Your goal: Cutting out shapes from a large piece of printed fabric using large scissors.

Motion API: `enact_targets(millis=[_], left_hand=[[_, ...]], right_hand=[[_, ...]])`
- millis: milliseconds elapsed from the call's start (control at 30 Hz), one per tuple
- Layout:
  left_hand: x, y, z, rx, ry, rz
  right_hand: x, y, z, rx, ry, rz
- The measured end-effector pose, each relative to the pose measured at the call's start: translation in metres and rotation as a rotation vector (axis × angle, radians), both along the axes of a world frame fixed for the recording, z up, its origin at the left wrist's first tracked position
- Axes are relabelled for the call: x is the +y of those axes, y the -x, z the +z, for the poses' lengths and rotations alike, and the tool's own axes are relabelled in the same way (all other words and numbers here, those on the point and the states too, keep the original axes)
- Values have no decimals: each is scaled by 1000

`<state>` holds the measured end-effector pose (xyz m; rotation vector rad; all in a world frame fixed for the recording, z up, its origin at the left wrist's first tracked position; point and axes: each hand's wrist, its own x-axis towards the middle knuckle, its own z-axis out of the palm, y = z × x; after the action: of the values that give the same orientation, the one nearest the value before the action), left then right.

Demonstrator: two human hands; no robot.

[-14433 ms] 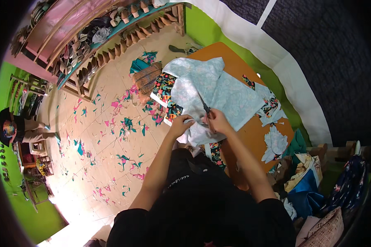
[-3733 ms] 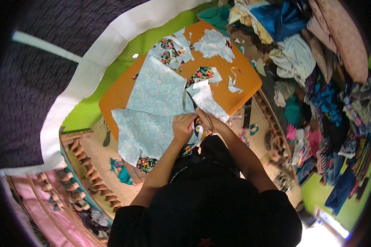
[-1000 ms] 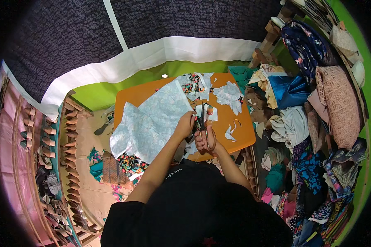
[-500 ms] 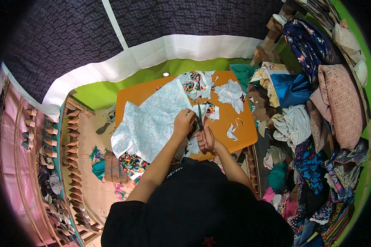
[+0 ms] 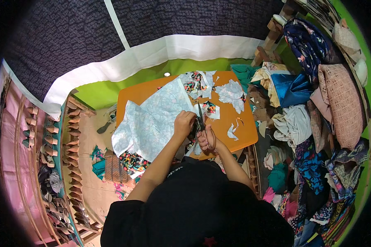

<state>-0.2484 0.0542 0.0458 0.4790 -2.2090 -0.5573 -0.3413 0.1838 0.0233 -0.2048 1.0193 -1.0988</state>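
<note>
My right hand [image 5: 207, 139] is closed round the handles of a pair of scissors [image 5: 200, 115], whose blades point away from me over the orange table [image 5: 228, 121]. Just left of the blades, my left hand [image 5: 185, 122] pinches a piece of floral fabric [image 5: 192, 136]; part of that piece is hidden by the hand. A large pale fabric sheet [image 5: 152, 119], its faint pattern showing, covers the left half of the table and passes by my left wrist. Beyond the scissors lies a small white-edged floral scrap [image 5: 212, 110].
Pale cut pieces [image 5: 231, 95] and thin offcuts [image 5: 233, 131] lie on the table's right side. Floral scraps [image 5: 196, 82] rest at its far edge. Heaped fabrics [image 5: 292, 123] crowd the right. Racks of shoe forms [image 5: 73, 156] stand at left, with scraps [image 5: 97, 169] on the floor.
The pinched fabric and both hands have shifted only slightly. My right hand still holds the scissors beside my left. The pieces lying on the table stay where they were.
</note>
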Motion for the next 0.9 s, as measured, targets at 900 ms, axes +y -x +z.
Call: enact_targets(millis=[900], left_hand=[[12,-4,1,-18,-26,38]], right_hand=[[5,-11,5,54,-129,21]])
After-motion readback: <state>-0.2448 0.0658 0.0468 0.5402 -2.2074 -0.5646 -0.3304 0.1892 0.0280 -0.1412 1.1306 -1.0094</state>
